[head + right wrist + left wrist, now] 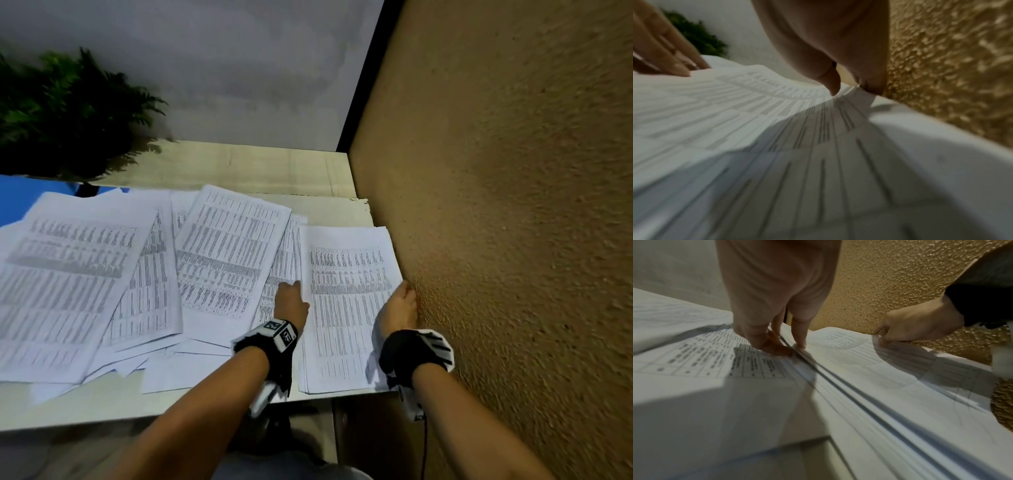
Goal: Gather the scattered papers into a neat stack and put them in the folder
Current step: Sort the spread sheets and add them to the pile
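Note:
A paper stack of printed tables lies at the table's right end, against the brown wall. My left hand is at its left edge: the thumb rests on top and the fingers reach down beside the edge, pinching it. My right hand pinches the stack's right edge and bows the top sheets upward. More loose papers lie fanned and overlapping across the table to the left. A blue folder shows at the far left, mostly under the papers.
The textured brown wall stands right beside my right hand. A green fern-like plant sits at the back left. Bare table shows behind the papers, and the front edge runs just below them.

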The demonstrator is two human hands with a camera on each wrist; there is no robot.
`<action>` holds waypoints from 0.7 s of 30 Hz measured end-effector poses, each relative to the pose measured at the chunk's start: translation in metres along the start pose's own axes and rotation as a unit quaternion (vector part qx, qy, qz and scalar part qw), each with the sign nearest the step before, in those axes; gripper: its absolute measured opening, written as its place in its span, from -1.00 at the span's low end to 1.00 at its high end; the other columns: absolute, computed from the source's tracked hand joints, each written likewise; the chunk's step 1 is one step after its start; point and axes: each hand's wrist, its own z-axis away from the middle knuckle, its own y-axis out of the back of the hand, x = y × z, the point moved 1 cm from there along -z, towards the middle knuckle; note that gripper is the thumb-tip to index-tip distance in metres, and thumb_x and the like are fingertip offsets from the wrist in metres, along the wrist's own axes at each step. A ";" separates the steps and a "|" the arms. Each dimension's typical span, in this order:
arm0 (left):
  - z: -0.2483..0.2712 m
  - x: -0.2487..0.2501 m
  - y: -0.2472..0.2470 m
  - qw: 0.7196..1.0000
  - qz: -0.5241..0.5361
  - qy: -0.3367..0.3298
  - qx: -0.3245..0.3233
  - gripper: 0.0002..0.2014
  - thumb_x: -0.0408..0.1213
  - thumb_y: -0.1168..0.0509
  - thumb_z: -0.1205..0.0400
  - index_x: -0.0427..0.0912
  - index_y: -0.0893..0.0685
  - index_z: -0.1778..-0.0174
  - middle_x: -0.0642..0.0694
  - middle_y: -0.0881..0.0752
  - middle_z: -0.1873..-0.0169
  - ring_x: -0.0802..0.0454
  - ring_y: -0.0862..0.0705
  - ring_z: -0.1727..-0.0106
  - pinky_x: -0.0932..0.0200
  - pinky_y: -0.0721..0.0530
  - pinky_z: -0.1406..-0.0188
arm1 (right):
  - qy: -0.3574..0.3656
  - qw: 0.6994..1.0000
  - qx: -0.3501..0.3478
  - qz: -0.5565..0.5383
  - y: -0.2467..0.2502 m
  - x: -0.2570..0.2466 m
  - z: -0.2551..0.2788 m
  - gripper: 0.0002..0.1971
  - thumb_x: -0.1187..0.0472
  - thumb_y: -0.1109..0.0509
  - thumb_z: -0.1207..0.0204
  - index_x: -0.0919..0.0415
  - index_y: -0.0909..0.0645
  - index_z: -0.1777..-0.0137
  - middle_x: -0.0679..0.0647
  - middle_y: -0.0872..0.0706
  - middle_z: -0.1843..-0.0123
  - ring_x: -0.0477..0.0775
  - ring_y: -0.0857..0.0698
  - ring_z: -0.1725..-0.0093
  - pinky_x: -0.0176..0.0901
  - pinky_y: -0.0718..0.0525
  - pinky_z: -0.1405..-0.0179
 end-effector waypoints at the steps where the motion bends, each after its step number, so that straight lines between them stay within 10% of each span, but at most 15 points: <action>1: 0.000 0.000 -0.001 1.000 -0.009 -0.003 0.003 -0.64 -0.53 -0.23 -0.54 -0.47 -0.50 -0.28 -0.46 -0.53 -0.20 -0.29 -0.57 -0.21 0.01 -0.55 -0.21 | 0.003 1.000 -0.010 -0.001 -0.003 0.000 0.001 -0.40 0.47 -0.09 -0.58 0.46 0.04 -0.59 0.42 -0.22 -0.55 0.36 -0.32 -0.51 0.05 -0.34 -0.47; 6: 0.000 -0.001 0.004 0.998 -0.046 -0.011 -0.036 -0.64 -0.48 -0.15 -0.61 -0.45 -0.39 -0.34 -0.42 -0.40 -0.33 -0.25 -0.51 -0.27 0.14 -0.50 -0.15 | 0.015 0.999 -0.050 -0.001 -0.004 -0.004 0.007 -0.48 0.22 0.02 -0.66 0.40 -0.07 -0.58 0.36 -0.12 -0.63 0.35 -0.12 -0.61 0.21 -0.12 -0.61; 10: -0.002 -0.012 0.039 0.999 -0.017 -0.033 -0.022 -0.50 -0.37 -0.19 -0.62 -0.40 -0.26 -0.48 -0.41 -0.36 -0.41 -0.27 -0.45 -0.39 0.03 -0.44 -0.35 | 0.050 0.992 -0.011 0.113 -0.002 -0.035 0.011 -0.25 0.27 -0.33 -0.51 0.33 0.00 -0.61 0.29 0.08 -0.67 0.33 0.06 -0.65 0.17 -0.01 -0.63; 16: -0.009 -0.079 0.146 0.996 0.039 -0.006 0.075 -0.53 -0.42 -0.22 -0.60 -0.36 -0.36 -0.46 -0.42 -0.37 -0.45 -0.25 -0.54 -0.39 0.02 -0.47 -0.42 | 0.148 0.965 -0.163 -0.143 -0.028 -0.133 0.042 -0.54 0.26 -0.21 -0.61 0.31 -0.31 -0.50 0.31 -0.39 -0.52 0.29 -0.38 -0.50 0.00 -0.34 -0.47; 21: -0.005 -0.171 0.248 0.972 -0.112 0.117 0.170 -0.56 -0.29 -0.21 -0.62 -0.22 -0.42 -0.44 -0.41 -0.33 -0.45 -0.37 -0.33 -0.45 -0.18 -0.41 -0.38 | 0.021 0.942 -0.245 -0.230 -0.063 -0.181 0.058 -0.27 0.17 -0.27 -0.61 0.30 0.06 -0.64 0.25 -0.13 -0.66 0.26 -0.25 -0.61 0.00 -0.28 -0.53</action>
